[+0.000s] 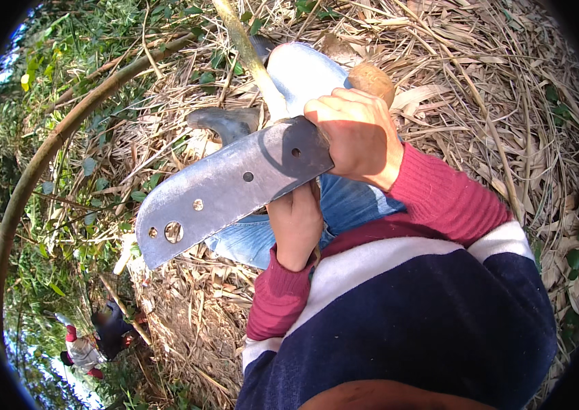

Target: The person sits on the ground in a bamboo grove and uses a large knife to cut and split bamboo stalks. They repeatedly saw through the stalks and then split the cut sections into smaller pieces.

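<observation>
My right hand point(361, 133) is closed round the handle of a broad cleaver point(224, 184); the handle's rounded wooden end point(372, 83) sticks out beyond the fist. The grey blade has several round holes and spans leftward in front of my legs. Behind its lower edge is my left hand point(296, 229), its fingers mostly hidden, closed on a pale green-brown stick point(252, 58). That stick slants down from the top of the view and passes behind the blade, where a shaved, whitish stretch shows just above the metal.
My legs in blue jeans point(248, 239) are bent beneath the blade, near a dark grey shoe point(228, 123). A long curved stem point(47, 147) arches along the left. Dry leaves and stalks point(467, 102) cover the ground. Two people point(91, 348) are at the lower left, among green plants.
</observation>
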